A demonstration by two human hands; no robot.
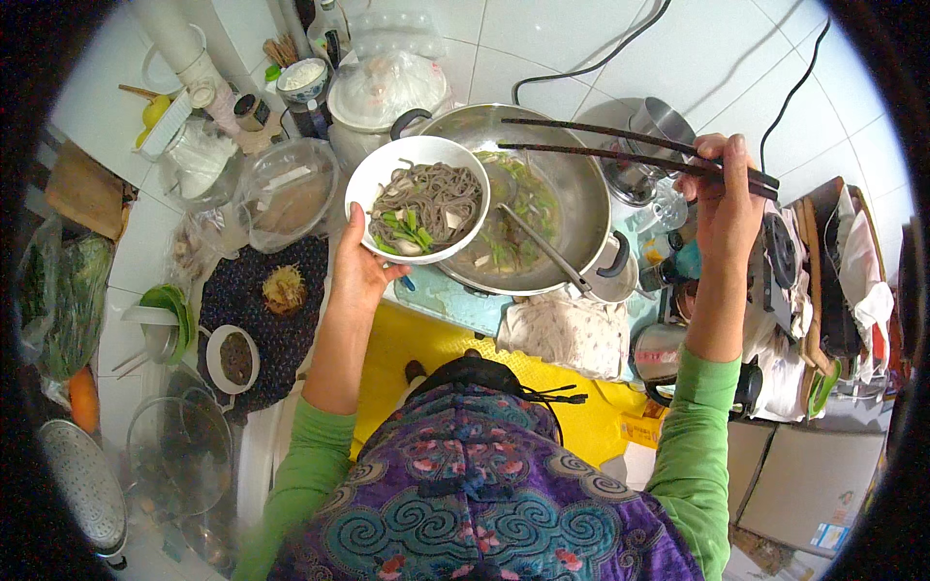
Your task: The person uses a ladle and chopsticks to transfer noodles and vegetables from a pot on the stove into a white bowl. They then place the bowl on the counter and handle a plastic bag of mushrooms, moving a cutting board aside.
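Observation:
My left hand (360, 269) grips the lower left rim of a white bowl (361, 171), its thumb on the edge. Inside the bowl lie dark noodles (443, 189), green vegetable pieces (408, 234) and pale chunks. The bowl is held over the left side of a wide steel pan (585, 225) and hides part of it. Broth with greens (538, 196) covers the pan's bottom, and a metal ladle (545, 247) leans on its near rim. Up at the right, my right hand (723, 185) holds a pair of long dark chopsticks (603, 145), their tips apart above the pan's far side.
A patterned cloth (563, 334) hangs at the counter's front edge. Left stand a plastic-covered bowl (287, 196), a small white pan (232, 359) on a dark cloth (290, 359), and a glass lid (182, 454). A bag-covered pot (385, 91) is behind; a kettle (660, 356) stands right.

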